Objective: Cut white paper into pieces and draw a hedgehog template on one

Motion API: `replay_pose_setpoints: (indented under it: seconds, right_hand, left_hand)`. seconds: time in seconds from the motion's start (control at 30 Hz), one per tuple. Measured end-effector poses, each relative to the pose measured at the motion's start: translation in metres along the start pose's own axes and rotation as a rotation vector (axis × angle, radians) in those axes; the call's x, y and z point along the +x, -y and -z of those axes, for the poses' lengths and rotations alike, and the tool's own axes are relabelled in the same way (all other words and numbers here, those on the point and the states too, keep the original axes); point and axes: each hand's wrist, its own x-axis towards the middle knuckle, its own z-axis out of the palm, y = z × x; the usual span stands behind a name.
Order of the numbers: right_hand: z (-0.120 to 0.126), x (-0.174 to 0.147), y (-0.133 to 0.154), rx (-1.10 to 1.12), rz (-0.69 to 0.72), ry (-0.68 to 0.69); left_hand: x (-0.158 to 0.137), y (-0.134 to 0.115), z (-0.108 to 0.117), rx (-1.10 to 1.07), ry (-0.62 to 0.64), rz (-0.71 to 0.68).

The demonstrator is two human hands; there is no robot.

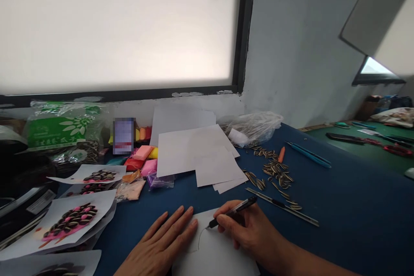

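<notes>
Both hands of the person are bare. The left hand (168,241) shows four fingers (170,220), which are rather long and slender and become a little narrower toward their rounded tips. Its nails look short, although they are too small in this view to describe more exactly. The back of this hand is broad, and the lower edge of the view cuts it. The right hand (250,228) has a similar slim build. Behind it, the right forearm (304,254) is also bare, with a smooth, even outline as far as the border of the view.
</notes>
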Motion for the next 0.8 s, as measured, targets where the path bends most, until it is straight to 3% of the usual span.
replay_pose_setpoints:
  seconds: [0.63, 0.8]
  right_hand:
    - [0.0041, -0.0019, 0.0009, 0.006, -0.007, -0.011]
    - [0.0063, -0.0034, 0.0022, 0.005, -0.019, -0.005]
  left_hand:
    - [-0.0006, 0.0001, -0.0012, -0.012, -0.006, 0.015]
    - [-0.0007, -0.0026, -0.0057, -0.005, -0.076, 0.038]
